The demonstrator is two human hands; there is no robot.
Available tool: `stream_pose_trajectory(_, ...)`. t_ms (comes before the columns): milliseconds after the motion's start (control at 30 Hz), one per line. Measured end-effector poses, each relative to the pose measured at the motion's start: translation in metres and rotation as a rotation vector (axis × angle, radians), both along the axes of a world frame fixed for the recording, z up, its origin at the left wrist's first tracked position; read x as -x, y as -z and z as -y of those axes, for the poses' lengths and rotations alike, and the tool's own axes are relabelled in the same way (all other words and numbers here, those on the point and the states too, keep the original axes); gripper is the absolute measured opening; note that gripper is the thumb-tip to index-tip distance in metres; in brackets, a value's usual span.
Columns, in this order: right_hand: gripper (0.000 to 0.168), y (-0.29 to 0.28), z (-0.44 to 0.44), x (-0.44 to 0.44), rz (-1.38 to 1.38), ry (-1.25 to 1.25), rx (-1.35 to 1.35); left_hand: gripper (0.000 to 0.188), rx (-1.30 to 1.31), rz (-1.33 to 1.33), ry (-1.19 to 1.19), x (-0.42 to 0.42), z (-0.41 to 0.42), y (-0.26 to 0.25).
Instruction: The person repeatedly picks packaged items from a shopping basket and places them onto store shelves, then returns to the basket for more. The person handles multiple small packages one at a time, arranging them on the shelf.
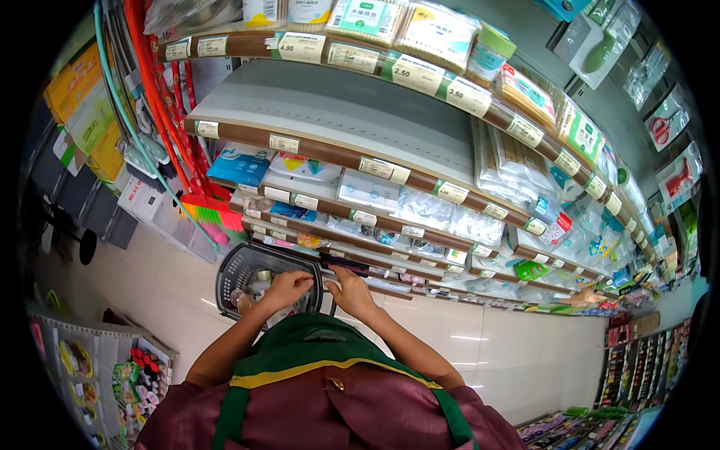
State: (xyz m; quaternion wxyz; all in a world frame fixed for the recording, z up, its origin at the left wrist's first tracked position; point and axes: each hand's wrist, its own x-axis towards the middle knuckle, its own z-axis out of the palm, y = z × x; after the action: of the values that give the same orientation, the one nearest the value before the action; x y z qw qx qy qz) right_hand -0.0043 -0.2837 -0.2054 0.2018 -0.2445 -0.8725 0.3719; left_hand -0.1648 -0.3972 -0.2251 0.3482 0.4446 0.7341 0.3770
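Below the shelves, my left hand [289,288] is over the right part of a grey plastic shopping basket [230,270], with its fingers curled near the rim. Inside the basket lie several small containers [245,304], partly hidden by my left forearm. My right hand [350,291] is just right of the basket's rim, thumb and forefinger pointing towards my left hand. A dark handle or bar runs close by its fingertips. Whether either hand grips anything is too small to tell. A long dark purple item [351,266] lies beyond my right fingertips, at the low shelf edge.
A shelving unit [337,147] with price tags curves across the front, holding packs of cotton swabs [368,21] and bagged goods. Brooms with red and green bristles [211,212] stand at the left. Another display shelf [90,332] is at lower left, on tiled floor [472,337].
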Motion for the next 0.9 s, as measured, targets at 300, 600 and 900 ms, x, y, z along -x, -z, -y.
stream_pose_trajectory(300,0.036,0.018,0.001,0.015,0.155,-0.124,-0.026,0.029,0.006,0.0,-0.027,0.013,0.021,0.048)
stream_pose_trajectory(600,0.034,0.071,0.025,0.041,0.381,-0.291,0.113,0.03,0.237,0.068,-0.181,0.015,0.074,0.095)
stream_pose_trajectory(900,0.037,0.188,0.064,0.11,0.625,-0.428,0.267,0.024,0.387,0.105,-0.217,0.034,0.139,0.221)
